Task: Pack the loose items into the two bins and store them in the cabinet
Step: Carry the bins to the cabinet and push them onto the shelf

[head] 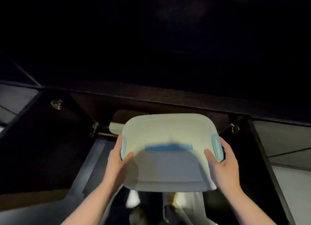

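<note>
A white lidded bin point(168, 133) with blue side latches and a blue handle strip fills the lower middle of the head view. My left hand point(116, 160) grips its left side and my right hand point(223, 159) grips its right side, thumbs lying on the lid. The bin is held at the front of the dark open cabinet point(151, 96). Behind it, a second pale bin point(116, 127) shows partly inside the cabinet, mostly hidden. The bin's contents are covered by the lid.
Two dark cabinet doors stand open, the left door point(43, 140) and the right door point(262, 157), each with metal hinges. Pale tiled floor point(286, 137) lies on both sides. Below the bin, blurred legs and a shoe point(139, 213) show.
</note>
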Available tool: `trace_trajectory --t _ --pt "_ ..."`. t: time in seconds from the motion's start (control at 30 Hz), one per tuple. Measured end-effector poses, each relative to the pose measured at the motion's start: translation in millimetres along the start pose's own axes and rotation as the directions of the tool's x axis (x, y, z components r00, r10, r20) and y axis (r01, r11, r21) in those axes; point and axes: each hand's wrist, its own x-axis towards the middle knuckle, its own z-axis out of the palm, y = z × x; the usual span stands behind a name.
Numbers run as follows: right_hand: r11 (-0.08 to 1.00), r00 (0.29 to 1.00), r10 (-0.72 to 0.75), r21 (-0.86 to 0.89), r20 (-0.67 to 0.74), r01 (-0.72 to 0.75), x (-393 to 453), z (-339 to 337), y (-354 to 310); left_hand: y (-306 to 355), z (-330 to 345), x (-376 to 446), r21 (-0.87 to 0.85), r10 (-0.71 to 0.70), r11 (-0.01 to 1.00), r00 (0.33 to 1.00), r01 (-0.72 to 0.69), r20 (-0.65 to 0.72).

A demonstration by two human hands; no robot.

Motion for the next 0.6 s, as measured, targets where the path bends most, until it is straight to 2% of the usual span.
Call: trace_trajectory --t 0.13,0.17,0.23,0.33,0.43,0.5,0.6 --pt "0.993 0.998 0.038 -0.112 0.051 -0.032 12.7 13.9 46.6 -62.1 19.5 7.7 0.076 -0.103 0.992 0.993 0.098 0.065" --pt "0.989 0.997 0.061 -0.137 0.055 -0.053 16.1 19.1 63.2 -77.5 29.0 11.1 0.153 -0.089 0.985 0.994 0.079 0.057" --pt "0.978 0.991 0.121 -0.176 0.06 -0.108 25.2 28.4 100.1 -106.7 50.8 23.3 0.19 -0.159 0.97 0.987 0.155 0.009" --pt "0.957 0.975 0.207 -0.222 0.077 -0.186 47.7 40.1 155.0 -152.5 75.2 40.1 0.087 -0.342 0.938 0.938 0.336 0.055" --pt "0.926 0.943 0.308 -0.265 0.123 -0.268 72.1 50.6 203.4 -196.6 97.3 54.3 0.079 -0.418 0.908 0.903 0.412 0.096" --pt "0.915 0.934 0.337 -0.277 0.121 -0.294 89.5 58.7 229.3 -222.1 115.5 66.6 0.085 -0.445 0.894 0.893 0.439 0.063" --pt "0.89 0.917 0.386 -0.307 0.106 -0.339 114.1 72.2 257.1 -249.2 138.3 90.8 0.069 -0.458 0.889 0.885 0.454 0.085"
